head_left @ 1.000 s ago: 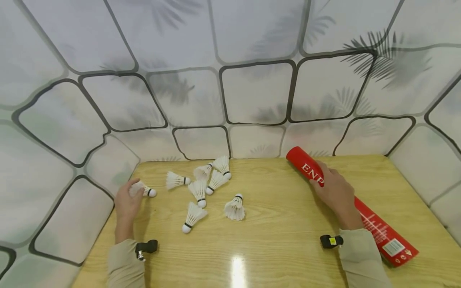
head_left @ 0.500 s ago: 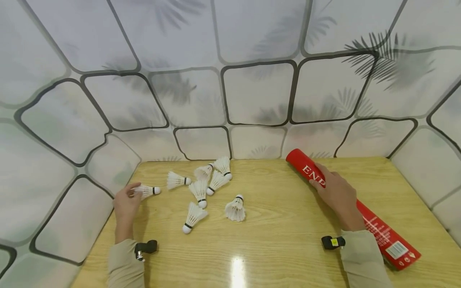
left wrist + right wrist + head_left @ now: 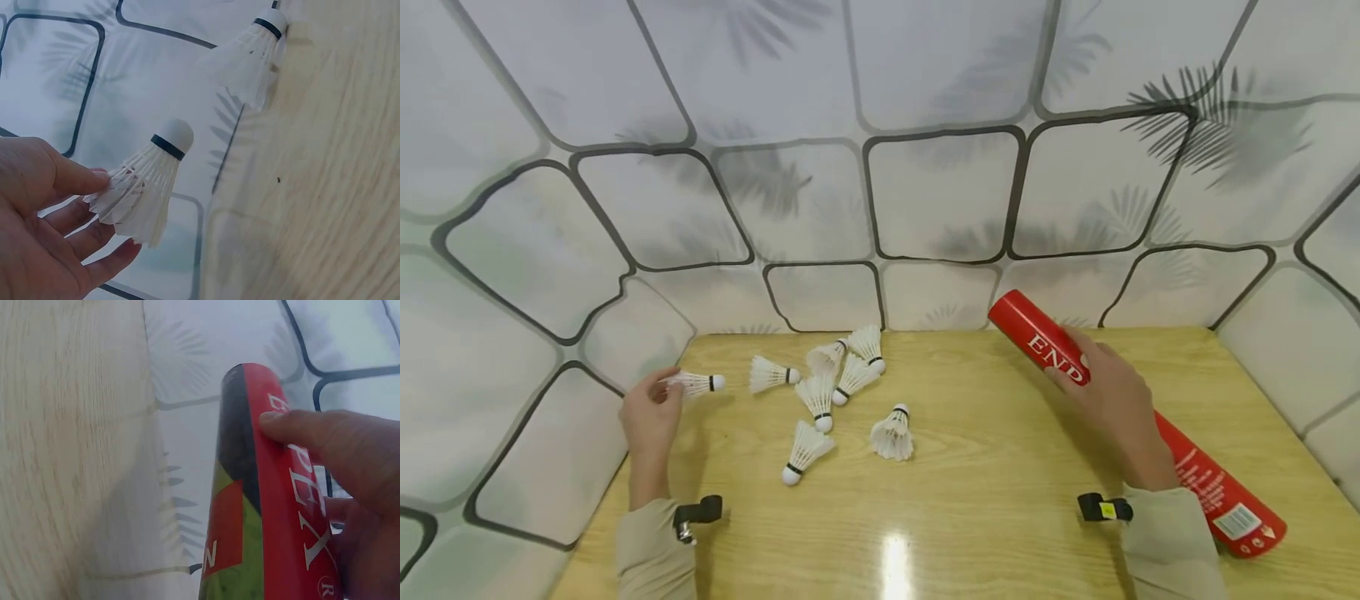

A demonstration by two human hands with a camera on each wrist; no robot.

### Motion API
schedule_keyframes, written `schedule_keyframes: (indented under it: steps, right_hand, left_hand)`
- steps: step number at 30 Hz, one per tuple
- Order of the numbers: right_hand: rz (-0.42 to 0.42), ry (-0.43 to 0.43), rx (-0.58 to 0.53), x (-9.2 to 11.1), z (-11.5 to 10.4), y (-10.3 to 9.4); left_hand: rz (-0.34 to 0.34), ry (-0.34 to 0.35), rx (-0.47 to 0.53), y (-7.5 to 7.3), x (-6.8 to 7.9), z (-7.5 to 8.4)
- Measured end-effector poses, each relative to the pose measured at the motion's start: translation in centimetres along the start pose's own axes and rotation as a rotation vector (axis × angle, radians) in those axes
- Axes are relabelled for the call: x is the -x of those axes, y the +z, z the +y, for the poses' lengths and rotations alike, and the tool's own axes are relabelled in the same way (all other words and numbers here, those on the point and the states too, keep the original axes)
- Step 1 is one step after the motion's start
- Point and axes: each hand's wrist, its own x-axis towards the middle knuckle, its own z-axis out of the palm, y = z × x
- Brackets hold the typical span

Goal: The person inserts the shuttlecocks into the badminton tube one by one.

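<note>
My left hand pinches a white shuttlecock by its feather skirt, over the table's left side. In the left wrist view the thumb and fingertips hold the feather ends of that shuttlecock, its rounded base with a black band pointing away. On the right, my right hand grips a long red tube around its upper part. White lettering shows on the tube, and its far end is tilted up to the left. In the right wrist view the thumb lies along the tube; some fingers are hidden behind it.
Several other shuttlecocks lie loose left of the table's middle, among them one nearest the left hand, one toward the front, and one apart to the right. A patterned wall covering borders the wooden table.
The left hand has drawn the shuttlecock up off the table and slightly left. In the right hand the tube has turned a little, and its far end has risen.
</note>
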Motion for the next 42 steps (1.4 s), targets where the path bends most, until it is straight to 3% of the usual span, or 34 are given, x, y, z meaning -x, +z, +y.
schedule_keyframes:
  steps: [8, 13, 20, 28, 37, 42]
  right_hand:
    - [0.143, -0.102, -0.067, 0.5, -1.8, -2.0]
    - [0.152, -0.111, -0.093, 0.9, -2.4, -3.1]
    - [0.12, -0.198, -0.101, 1.1, -2.9, -3.9]
    - [0.158, -0.284, -0.116, 1.4, -3.3, -4.6]
    - [0.195, -0.404, -0.166, 1.8, -4.1, -4.6]
    - [0.166, -0.439, -0.204, 1.8, -4.2, -4.6]
  left_hand:
    - [0.063, 0.078, 0.013, -0.9, 0.2, 2.0]
    - [0.089, 0.143, 0.034, -1.0, 0.3, 3.7]
    - [0.069, 0.225, 0.148, -1.2, 1.0, 6.7]
    - [0.013, 0.345, 0.35, 0.0, 2.0, 10.1]
    - [-0.07, 0.398, 0.471, 1.2, 4.0, 13.4]
    - [-0.078, 0.436, 0.56, 1.2, 4.6, 15.4]
